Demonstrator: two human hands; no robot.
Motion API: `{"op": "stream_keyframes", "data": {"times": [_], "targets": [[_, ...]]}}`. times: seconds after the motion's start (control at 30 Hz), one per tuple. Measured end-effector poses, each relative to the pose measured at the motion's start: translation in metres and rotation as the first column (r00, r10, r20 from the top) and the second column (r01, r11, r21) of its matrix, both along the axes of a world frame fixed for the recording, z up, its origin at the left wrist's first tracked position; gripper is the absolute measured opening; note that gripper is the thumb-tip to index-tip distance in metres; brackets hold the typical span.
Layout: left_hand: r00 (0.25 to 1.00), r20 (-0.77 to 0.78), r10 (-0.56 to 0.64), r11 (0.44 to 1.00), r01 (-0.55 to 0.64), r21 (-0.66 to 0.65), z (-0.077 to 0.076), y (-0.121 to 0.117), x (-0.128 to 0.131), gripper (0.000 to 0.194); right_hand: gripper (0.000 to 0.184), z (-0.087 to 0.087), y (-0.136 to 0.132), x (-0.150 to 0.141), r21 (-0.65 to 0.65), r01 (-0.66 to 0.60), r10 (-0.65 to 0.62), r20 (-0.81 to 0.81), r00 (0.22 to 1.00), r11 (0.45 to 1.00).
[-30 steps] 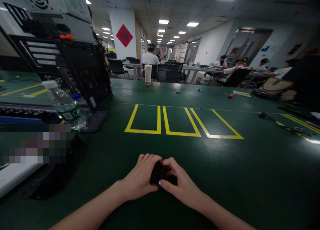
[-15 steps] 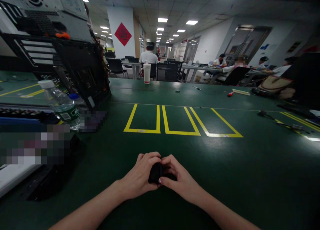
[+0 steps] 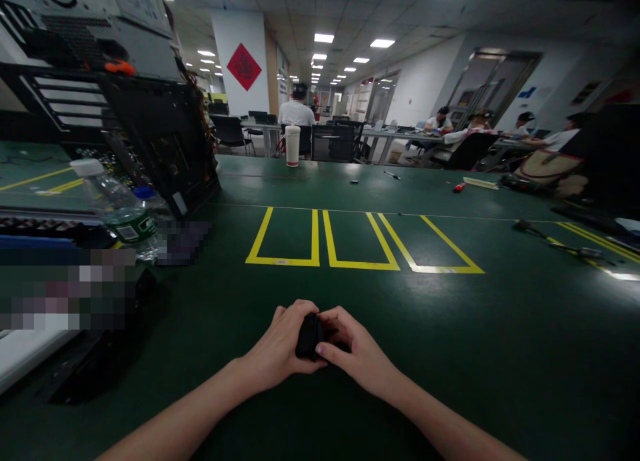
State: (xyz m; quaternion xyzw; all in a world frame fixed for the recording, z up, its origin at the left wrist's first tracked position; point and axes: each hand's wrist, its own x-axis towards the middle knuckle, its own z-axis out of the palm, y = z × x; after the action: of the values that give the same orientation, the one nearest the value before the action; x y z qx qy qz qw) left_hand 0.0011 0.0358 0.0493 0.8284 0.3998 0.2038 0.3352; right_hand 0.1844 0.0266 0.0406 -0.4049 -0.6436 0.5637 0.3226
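Note:
A small black object with rounded edges (image 3: 307, 337) sits between my two hands, low in the middle of the view. What kind of thing it is I cannot make out. My left hand (image 3: 283, 344) wraps round its left side, fingers over the far end and thumb at the near end. From the right, my right hand (image 3: 354, 347) grips it with the thumb on the near side and the curled fingertips at the far side. The fingers hide part of the object. Below it lies the green tabletop (image 3: 240, 421).
Yellow tape frames (image 3: 357, 265) mark the table beyond my hands. To the left stand an open computer case (image 3: 160, 134) and a plastic bottle (image 3: 133, 217). A white cup (image 3: 293, 146) is at the far edge; a cable (image 3: 560, 244) lies right. People sit at tables behind.
My hands have shifted very slightly up with the black object, and more of its top shows between them. Both hands still hold it.

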Motion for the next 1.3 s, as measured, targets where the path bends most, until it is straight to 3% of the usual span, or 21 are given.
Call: {"op": "stream_keyframes", "data": {"times": [0.33, 0.43, 0.53, 0.7, 0.87, 1.03, 1.3], "targets": [[1.000, 0.014, 0.022, 0.983, -0.024, 0.184, -0.016, -0.001, 0.002, 0.063, 0.020, -0.006, -0.001, -0.003, 0.019, 0.030, -0.029, -0.039, 0.999, 0.999], [0.999, 0.009, 0.039, 0.982, -0.040, 0.185, -0.017, -0.001, 0.002, 0.065, 0.029, -0.004, -0.002, -0.003, 0.011, 0.053, -0.053, 0.022, 0.998, 0.999], [1.000, -0.007, 0.017, 0.985, -0.016, 0.169, -0.015, -0.002, 0.000, 0.063, 0.026, -0.003, -0.002, -0.001, 0.025, 0.029, -0.030, 0.067, 0.997, 0.999], [1.000, -0.021, 0.008, 0.990, -0.005, 0.139, -0.011, -0.001, -0.001, 0.063, 0.027, -0.003, -0.001, 0.001, 0.060, -0.027, 0.026, 0.012, 1.000, 0.998], [1.000, -0.012, -0.012, 0.989, 0.014, 0.146, -0.008, -0.001, 0.000, 0.059, 0.018, -0.004, 0.001, -0.001, 0.037, 0.043, -0.042, -0.012, 0.999, 0.998], [1.000, -0.021, -0.010, 0.990, 0.013, 0.139, -0.008, -0.002, 0.000, 0.060, 0.027, 0.003, 0.001, 0.000, -0.011, 0.025, -0.025, 0.049, 0.998, 1.000], [1.000, -0.027, -0.009, 0.986, 0.013, 0.165, -0.010, -0.001, 0.000, 0.061, 0.022, -0.002, -0.001, 0.002, 0.084, -0.005, 0.005, 0.003, 1.000, 0.996]]}}
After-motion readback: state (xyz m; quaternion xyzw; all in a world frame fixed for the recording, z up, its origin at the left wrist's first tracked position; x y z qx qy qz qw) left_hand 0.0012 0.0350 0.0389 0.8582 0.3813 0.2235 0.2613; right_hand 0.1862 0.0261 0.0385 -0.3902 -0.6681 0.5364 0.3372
